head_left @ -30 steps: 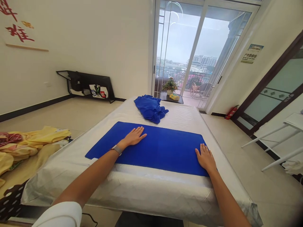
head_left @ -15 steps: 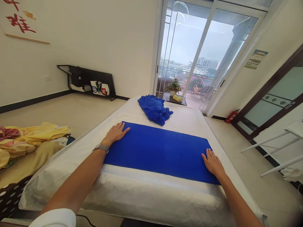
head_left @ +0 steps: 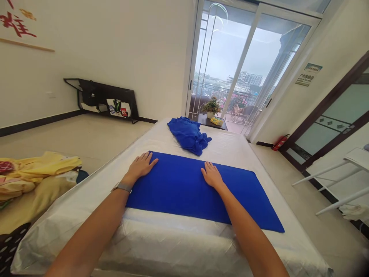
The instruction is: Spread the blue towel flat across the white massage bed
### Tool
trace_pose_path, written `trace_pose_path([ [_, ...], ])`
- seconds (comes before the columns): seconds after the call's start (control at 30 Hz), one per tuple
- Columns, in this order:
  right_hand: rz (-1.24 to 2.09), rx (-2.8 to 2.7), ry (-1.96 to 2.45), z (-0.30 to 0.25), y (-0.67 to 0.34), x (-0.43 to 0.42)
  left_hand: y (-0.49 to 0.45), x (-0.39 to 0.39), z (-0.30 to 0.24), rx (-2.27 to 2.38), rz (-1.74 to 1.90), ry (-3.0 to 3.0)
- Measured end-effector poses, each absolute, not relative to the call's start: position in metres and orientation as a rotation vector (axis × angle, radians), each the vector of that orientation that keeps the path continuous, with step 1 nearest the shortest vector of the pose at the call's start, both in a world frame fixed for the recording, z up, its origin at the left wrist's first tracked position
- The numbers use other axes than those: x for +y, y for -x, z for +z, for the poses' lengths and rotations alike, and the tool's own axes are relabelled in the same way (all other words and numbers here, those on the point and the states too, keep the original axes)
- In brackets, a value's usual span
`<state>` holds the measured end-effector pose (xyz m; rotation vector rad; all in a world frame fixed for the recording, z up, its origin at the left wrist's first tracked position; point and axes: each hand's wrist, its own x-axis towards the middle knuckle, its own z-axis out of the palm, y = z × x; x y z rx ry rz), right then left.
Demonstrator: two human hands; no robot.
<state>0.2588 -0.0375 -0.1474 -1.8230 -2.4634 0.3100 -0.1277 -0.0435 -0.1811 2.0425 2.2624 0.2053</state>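
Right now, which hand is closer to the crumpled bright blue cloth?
Right. The right hand lies in front of the crumpled bright blue cloth, slightly to its right. The left hand lies farther off, to its left.

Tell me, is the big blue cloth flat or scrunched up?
Spread flat: the blue cloth lies smooth, with straight edges, under the left hand and right hand.

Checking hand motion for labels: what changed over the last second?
The right hand slid from the right end of the flat blue cloth leftward to the middle of its far edge. The left hand moved left earlier, to the cloth's far left corner. Both lie open on the cloth, gripping nothing. The bunched blue fabric stayed put.
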Motion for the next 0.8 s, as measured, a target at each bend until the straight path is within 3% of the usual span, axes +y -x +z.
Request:
trace_pose_path([
  [0.2, 0.269, -2.401, 1.949, -0.163, -0.308, -0.025, 0.131, -0.040, -0.185, 2.281, 0.209, -2.086],
  [0.53, 0.126, -2.046, 2.348, -0.174, -0.476, -0.027, 0.131, -0.042, -0.185, 2.309, 0.240, -2.104],
  [0.8, 0.142, -1.980, 2.327, -0.176, -0.484, -0.032, 0.137, -0.041, -0.185, 2.308, 0.169, -2.133],
])
